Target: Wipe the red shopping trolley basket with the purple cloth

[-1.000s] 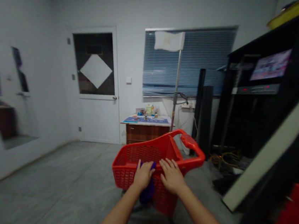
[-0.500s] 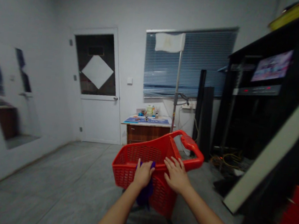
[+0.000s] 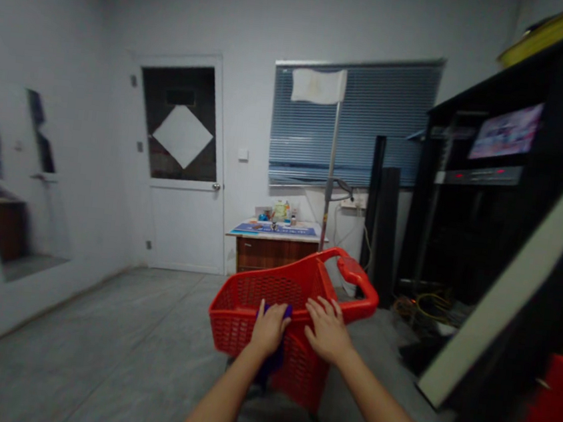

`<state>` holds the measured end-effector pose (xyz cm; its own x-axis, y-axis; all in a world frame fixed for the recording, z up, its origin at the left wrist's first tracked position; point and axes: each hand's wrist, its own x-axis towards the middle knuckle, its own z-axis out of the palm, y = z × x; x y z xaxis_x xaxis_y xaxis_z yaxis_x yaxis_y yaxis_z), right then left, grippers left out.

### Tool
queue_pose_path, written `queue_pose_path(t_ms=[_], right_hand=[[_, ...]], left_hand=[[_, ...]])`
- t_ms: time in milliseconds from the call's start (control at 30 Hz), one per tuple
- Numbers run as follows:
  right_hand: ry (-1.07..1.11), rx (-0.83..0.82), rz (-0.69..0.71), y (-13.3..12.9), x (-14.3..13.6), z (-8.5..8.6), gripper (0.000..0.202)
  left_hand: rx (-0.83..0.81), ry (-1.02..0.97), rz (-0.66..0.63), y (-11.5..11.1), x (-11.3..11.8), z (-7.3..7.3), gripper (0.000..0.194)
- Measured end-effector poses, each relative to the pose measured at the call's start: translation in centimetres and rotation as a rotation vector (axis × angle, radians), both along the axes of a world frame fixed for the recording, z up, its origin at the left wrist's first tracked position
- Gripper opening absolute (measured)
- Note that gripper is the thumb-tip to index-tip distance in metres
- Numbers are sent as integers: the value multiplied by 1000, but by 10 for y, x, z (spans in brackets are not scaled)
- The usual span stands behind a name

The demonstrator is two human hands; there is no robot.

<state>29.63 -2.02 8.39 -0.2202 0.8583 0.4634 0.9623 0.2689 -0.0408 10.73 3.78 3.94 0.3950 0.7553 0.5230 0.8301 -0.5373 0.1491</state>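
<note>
A red plastic shopping cart (image 3: 310, 368) with holed basket walls and a looped handle stands in front of me. My left hand (image 3: 269, 330) is closed over its near rim with a purple cloth (image 3: 271, 364) under the fingers. Part of this cloth hangs down the outer side of the basket, partly hidden behind my wrist. To the right, my right hand (image 3: 328, 330) lies on the same rim near the handle, its fingers stretched out and holding nothing. The cart's lower frame is mostly dark and hard to make out.
Behind the cart is a small brown cabinet (image 3: 277, 254) with small items on top. A flag on a pole (image 3: 333, 149) rises beside it. Dark shelving (image 3: 458, 250) and a leaning pale board (image 3: 509, 295) stand right. A white door (image 3: 184, 227) is back left.
The view has tilted and shifted slightly. Both hands remain on the cart rim, and the hanging part of the purple cloth sits slightly farther left.
</note>
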Motion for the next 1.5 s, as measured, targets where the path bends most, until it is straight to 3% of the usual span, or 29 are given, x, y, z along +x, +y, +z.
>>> queue_pose_path(t_ms=[167, 367, 567, 800, 900, 1000, 1100, 1333, 1500], right_hand=[[13, -40, -2, 0, -8, 1, 55], [29, -67, -3, 1, -20, 6, 55], [60, -49, -5, 0, -29, 5, 53], [12, -16, 35, -11, -19, 8, 54], [6, 59, -52, -16, -7, 11, 54], [9, 104, -147, -19, 4, 12, 52], [-7, 114, -151, -18, 9, 9, 51], [-22, 115, -133, -17, 7, 7, 51], [-17, 101, -111, -18, 3, 9, 52]], left_hand=[[98, -8, -24, 3, 14, -8, 38], [81, -14, 43, 6, 8, -7, 37], [82, -18, 25, 6, 1, -10, 38], [37, 0, 70, 9, -20, -11, 36], [25, 0, 74, 8, -22, -10, 36], [26, -13, 93, 7, -20, -9, 35], [21, -26, 97, 4, -9, -9, 36], [81, -34, -103, -6, 11, -3, 45], [43, -53, -40, -4, 5, 1, 43]])
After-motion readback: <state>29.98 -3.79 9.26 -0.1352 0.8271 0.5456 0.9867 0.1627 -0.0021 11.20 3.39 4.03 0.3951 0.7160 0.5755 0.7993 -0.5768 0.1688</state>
